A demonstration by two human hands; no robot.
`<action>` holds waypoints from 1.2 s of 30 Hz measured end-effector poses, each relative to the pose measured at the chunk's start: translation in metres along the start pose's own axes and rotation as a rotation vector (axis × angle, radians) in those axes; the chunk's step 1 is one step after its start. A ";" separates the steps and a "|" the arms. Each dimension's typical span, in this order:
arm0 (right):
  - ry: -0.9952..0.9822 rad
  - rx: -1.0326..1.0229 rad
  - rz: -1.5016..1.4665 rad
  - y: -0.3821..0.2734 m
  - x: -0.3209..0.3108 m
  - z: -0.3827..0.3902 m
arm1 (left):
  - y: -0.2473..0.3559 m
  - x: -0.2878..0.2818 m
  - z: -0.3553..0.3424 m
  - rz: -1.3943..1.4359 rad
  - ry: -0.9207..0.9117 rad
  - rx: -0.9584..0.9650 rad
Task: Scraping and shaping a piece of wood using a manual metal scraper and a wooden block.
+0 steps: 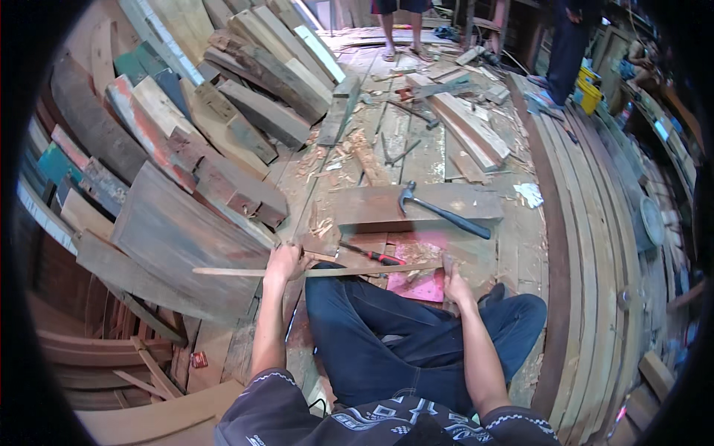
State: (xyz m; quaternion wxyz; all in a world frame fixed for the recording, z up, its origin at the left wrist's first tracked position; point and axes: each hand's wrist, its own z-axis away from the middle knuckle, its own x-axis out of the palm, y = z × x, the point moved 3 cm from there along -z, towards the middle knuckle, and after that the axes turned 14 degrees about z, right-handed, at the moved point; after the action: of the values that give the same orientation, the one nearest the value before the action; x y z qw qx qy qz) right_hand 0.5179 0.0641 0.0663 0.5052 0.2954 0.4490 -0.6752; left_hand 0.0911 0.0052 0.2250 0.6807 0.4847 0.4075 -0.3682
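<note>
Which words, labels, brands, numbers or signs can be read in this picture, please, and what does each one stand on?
Shirt: small pale lettering near the left sleeve, wording left out here; the white shapes on the front look like pattern.
Small red packet: print too small to read.
Yellow bucket: any marking is too small to read.
Wooden strip: no writing visible.

Standing person's legs (pixel 387 31) cut off above, right fingers (pixel 448 269) blurred
</note>
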 end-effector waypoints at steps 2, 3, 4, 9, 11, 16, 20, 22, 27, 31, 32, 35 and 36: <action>0.039 0.010 -0.015 0.010 0.009 -0.010 | 0.000 -0.010 0.004 -0.033 0.010 -0.045; 0.039 0.004 -0.027 0.005 0.006 -0.006 | -0.005 -0.015 0.010 -0.070 0.019 -0.092; 0.034 -0.012 -0.026 0.000 0.005 -0.005 | -0.013 -0.015 0.013 -0.072 0.027 -0.107; 0.042 -0.024 0.017 -0.002 0.006 -0.006 | -0.003 -0.020 0.027 -0.067 -0.178 -0.178; 0.062 -0.029 0.007 0.005 0.012 -0.008 | -0.001 -0.018 0.034 -0.025 -0.127 -0.071; 0.119 -0.058 -0.100 0.008 -0.001 0.004 | -0.005 -0.008 0.048 -0.114 -0.078 -0.059; 0.211 -0.136 -0.198 -0.009 -0.020 0.011 | -0.024 0.018 0.053 -0.116 -0.020 -0.068; 0.214 -0.193 -0.158 -0.002 -0.005 0.000 | 0.000 0.015 0.062 -0.104 -0.051 -0.006; -0.012 -0.216 -0.208 -0.036 -0.016 0.019 | 0.024 0.029 0.071 -0.107 -0.029 0.037; 0.090 -0.382 -0.164 -0.045 -0.010 0.028 | 0.036 0.038 0.067 -0.112 -0.057 0.082; 0.087 -0.374 -0.163 -0.047 -0.005 0.029 | 0.037 0.040 0.067 -0.118 -0.030 0.101; 0.068 -0.766 -0.326 -0.073 0.009 0.054 | 0.027 0.046 0.067 -0.132 0.050 0.179; -0.075 -0.700 -0.230 -0.083 -0.001 0.066 | 0.028 0.047 0.068 -0.127 0.041 0.180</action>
State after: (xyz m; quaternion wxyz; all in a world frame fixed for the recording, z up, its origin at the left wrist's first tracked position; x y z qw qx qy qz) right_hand 0.4428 0.0116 0.1207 0.5127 0.0274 0.6641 -0.5435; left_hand 0.1484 -0.0577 0.2060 0.6014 0.5245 0.4164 -0.4357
